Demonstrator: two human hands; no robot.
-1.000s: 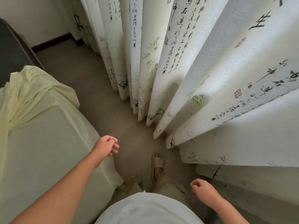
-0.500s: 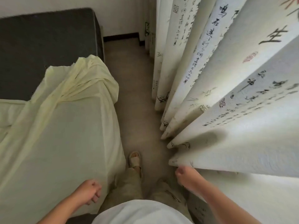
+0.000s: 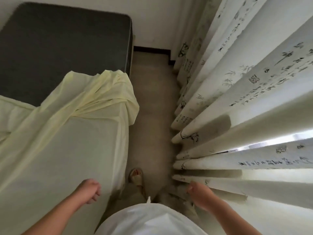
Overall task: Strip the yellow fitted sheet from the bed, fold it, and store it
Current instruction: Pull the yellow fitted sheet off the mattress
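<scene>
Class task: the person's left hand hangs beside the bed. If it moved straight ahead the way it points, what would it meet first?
Probably the yellow fitted sheet over the bed's near edge: the left hand hovers just beside it, holding nothing. Depth is unclear.

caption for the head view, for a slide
Both hands empty beside a bed whose yellow sheet is half peeled off the dark mattress, curtain at right.
</scene>
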